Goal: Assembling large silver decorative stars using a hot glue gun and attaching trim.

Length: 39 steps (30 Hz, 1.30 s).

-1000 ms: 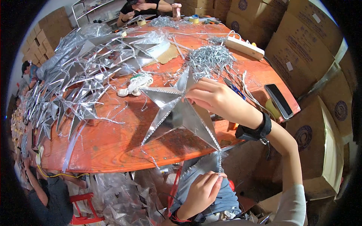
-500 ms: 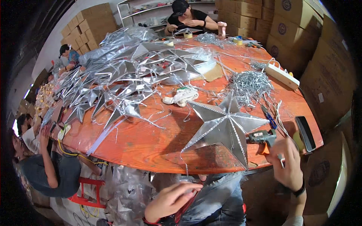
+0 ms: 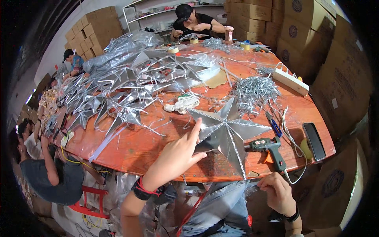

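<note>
A large silver five-pointed star (image 3: 237,128), its ridges edged with sparkling trim, lies near the table's front edge. Over its left side reaches my left hand (image 3: 177,152), index finger stretched onto the upper left point and thumb apart. My right hand (image 3: 277,192) is at the front edge, right of the star's lowest point. Its fingers are pinched together; what they hold, if anything, is too small to make out. Just beyond it lies a glue gun (image 3: 270,150) with an orange trigger, its nozzle close to the star's right side.
Stacked silver stars (image 3: 130,79) cover the left and back. Tinsel strands (image 3: 256,93), a white glove (image 3: 182,103), blue-handled pliers (image 3: 275,125), a phone (image 3: 314,141) and a power strip (image 3: 291,81) lie around. Across the table a person (image 3: 193,24) works. Cardboard boxes (image 3: 335,83) rise at right.
My left hand has risen from my lap onto the star. My right hand has moved down and left from the glue gun to the table's front edge, uncovering the gun's handle.
</note>
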Each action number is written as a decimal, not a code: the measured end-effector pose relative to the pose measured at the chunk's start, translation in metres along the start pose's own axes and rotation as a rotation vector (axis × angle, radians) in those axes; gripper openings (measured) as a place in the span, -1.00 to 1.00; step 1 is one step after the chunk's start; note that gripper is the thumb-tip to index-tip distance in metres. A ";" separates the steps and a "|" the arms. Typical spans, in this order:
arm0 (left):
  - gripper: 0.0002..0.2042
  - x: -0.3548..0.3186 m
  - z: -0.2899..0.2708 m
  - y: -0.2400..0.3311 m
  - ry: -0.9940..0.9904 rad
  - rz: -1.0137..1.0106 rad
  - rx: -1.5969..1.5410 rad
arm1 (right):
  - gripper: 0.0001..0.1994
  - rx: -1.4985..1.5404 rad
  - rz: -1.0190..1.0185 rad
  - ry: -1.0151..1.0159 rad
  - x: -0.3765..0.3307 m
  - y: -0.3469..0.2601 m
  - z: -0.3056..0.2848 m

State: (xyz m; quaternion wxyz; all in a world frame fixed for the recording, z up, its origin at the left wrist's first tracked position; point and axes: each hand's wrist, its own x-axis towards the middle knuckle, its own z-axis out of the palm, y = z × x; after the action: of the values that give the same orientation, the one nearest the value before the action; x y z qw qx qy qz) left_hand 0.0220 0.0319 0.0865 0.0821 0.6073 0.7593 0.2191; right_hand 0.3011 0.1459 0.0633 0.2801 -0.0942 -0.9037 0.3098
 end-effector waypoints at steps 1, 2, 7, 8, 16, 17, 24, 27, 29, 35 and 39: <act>-0.17 0.003 0.002 -0.001 0.022 0.063 -0.029 | -0.77 0.016 0.005 0.007 -0.001 -0.001 0.002; -0.17 0.005 0.001 -0.003 0.036 0.044 -0.019 | -0.77 0.042 -0.001 0.011 -0.001 0.000 0.005; -0.18 0.008 0.001 0.004 -0.069 0.046 0.076 | -0.73 0.039 -0.038 0.034 -0.003 0.004 0.019; -0.19 0.007 0.004 0.006 -0.043 0.071 0.088 | -0.73 0.047 -0.046 0.031 -0.004 0.005 0.021; -0.19 -0.026 -0.015 -0.005 0.107 -0.099 -0.270 | -0.76 0.029 0.013 0.105 -0.005 0.006 0.024; -0.19 -0.032 -0.030 -0.003 0.137 -0.152 -0.329 | -0.76 0.043 0.009 0.105 -0.004 0.009 0.025; -0.23 -0.029 -0.117 -0.042 0.701 -0.193 -0.061 | -0.75 0.049 0.016 0.092 -0.003 0.013 0.021; -0.19 0.007 -0.160 -0.085 0.743 -0.282 0.242 | -0.75 0.050 0.032 0.091 0.000 0.017 0.027; -0.12 0.031 -0.191 -0.133 0.736 -0.371 0.379 | -0.74 0.062 0.014 0.090 0.002 0.015 0.028; 0.03 0.067 -0.223 -0.202 0.733 -0.428 0.359 | -0.75 0.083 0.012 0.067 -0.002 0.017 0.033; 0.08 0.072 -0.237 -0.210 0.584 -0.545 0.279 | -0.65 0.118 0.007 -0.029 -0.015 0.027 0.031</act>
State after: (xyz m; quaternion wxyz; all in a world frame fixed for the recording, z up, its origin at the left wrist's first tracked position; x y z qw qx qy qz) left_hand -0.2746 0.0112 0.2169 -0.1645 0.3020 0.9059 0.2473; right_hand 0.2959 0.1467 0.0203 0.2712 -0.0761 -0.8874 0.3650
